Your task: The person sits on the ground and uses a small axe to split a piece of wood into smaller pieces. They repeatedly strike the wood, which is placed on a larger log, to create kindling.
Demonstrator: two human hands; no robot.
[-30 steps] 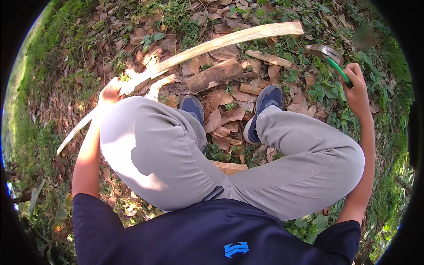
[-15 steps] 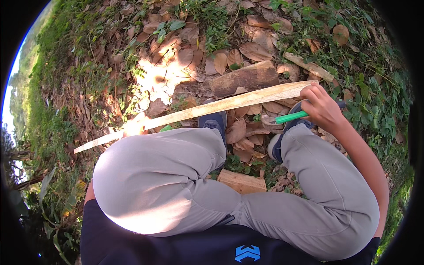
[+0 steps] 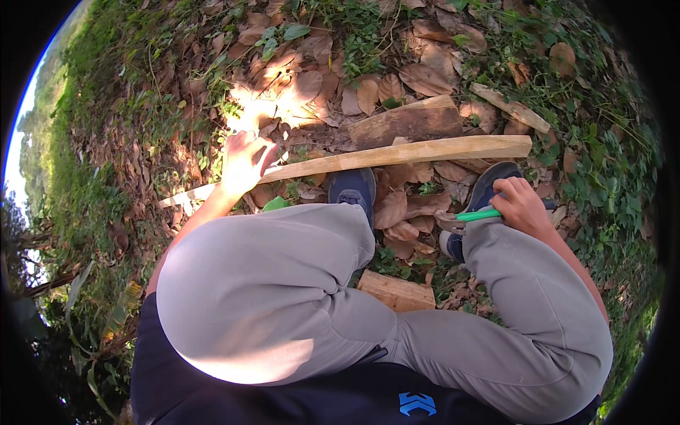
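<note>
Right hand (image 3: 523, 205) lower now — fingers around green-handled blade (image 3: 467, 217); stick (image 3: 397, 154) near-level, pointing right.

Pale tan stick (image 3: 397, 154); green tool handle (image 3: 478, 214); grey trousers (image 3: 283, 283); navy shoes (image 3: 352, 189).

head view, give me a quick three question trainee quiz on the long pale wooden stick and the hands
1. True or false: the left hand grips the long pale wooden stick.
2. Which does the right hand hold? A) a green-handled blade tool B) a red hammer C) a rope
3. Fill in: the dark weathered wood block lies on the far side of the stick, on dry brown ____.

Key: 1 true; 2 A; 3 leaves
</note>
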